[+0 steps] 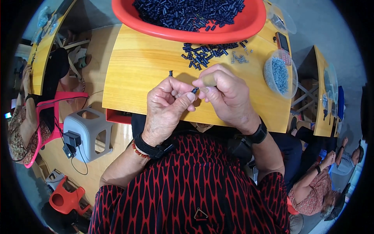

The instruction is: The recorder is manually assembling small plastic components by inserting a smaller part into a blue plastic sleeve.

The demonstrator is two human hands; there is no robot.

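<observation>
Yellow wooden counter (pixel 132 70), red basin (pixel 187 37) at its far edge: the left grip (pixel 165 105) clamps a small dark piece (pixel 194 90) above the near side, while the right grip (pixel 230 97) sits beside it, digits together, any contents hidden. Fine two-handed work seems underway; the next move would call for a steady pinch. No lettering is legible.

One small, near-black tubular piece (pixel 195 90) is held over the counter (pixel 132 70), about midway between its left and right edges and close to its near edge. The piece is pinched by the left fingers (pixel 183 102), tilted, its visible end slanting up toward the right fingers (pixel 213 94), just beside it; whether these touch it cannot be told. Its lower end is hidden behind the left fingers.
</observation>
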